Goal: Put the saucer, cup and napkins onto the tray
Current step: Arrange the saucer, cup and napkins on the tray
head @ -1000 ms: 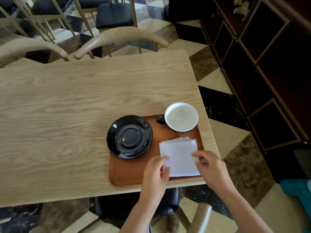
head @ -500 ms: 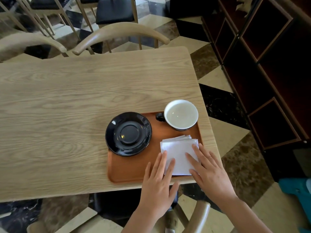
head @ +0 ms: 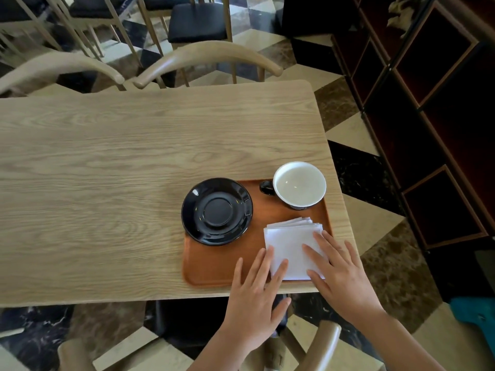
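A rectangular reddish-brown wooden tray [head: 214,271] lies at the near right corner of the pale oak table [head: 107,170], its long axis running left to right along the table's near edge. On the tray's left end sits a glossy black round saucer [head: 217,211], empty, its left rim overhanging the tray's edge. To the right, at the far right corner of the tray, stands a dark cup with a white inside [head: 299,184]; it is upright, nothing visible in it, its black handle pointing left toward the saucer. Nearer, on the tray's right end, lies a stack of folded white square paper napkins [head: 290,238], slightly fanned at its far edge.

The left hand [head: 254,295] is open and flat, fingertips on the stack's near left corner. The right hand [head: 341,274] is likewise spread flat, fingers pressing the stack's right side.

Curved-back wooden chairs [head: 209,57] stand beyond the table on a chequered marble floor [head: 375,218]; dark wooden shelving [head: 434,108] lines the right.
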